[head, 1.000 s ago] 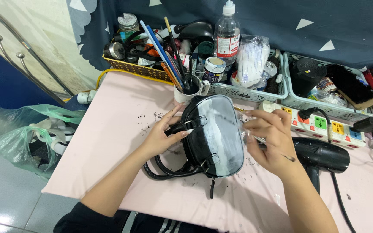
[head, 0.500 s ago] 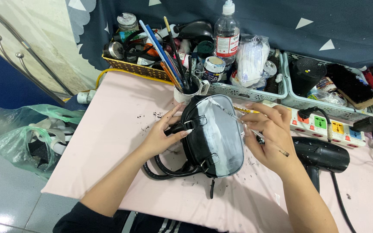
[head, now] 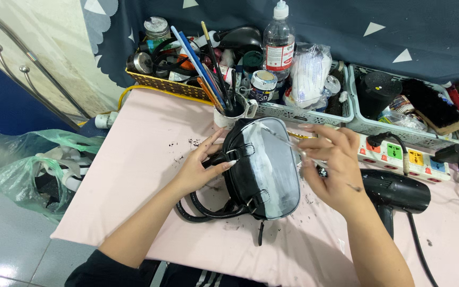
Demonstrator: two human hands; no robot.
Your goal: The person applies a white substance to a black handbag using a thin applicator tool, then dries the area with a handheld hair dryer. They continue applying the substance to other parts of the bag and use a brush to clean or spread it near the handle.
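Note:
A small black handbag [head: 264, 170] lies on its side on the pink table [head: 144, 159], its upper face coated whitish grey. My left hand [head: 200, 167] presses against the bag's left side by the handle straps, steadying it. My right hand [head: 333, 167] hovers over the bag's right edge, pinching a thin paintbrush [head: 288, 141] whose tip reaches over the bag's top corner.
A black hair dryer [head: 397, 194] lies right of the bag, before a white power strip [head: 407, 154]. A cup of brushes [head: 229, 114], a clear bottle [head: 278, 42], jars and baskets line the back edge. A green plastic bag [head: 33, 170] sits on the floor at left.
My right hand has shifted slightly up and the brush now points toward the bag's top corner. My left hand and the bag have stayed put.

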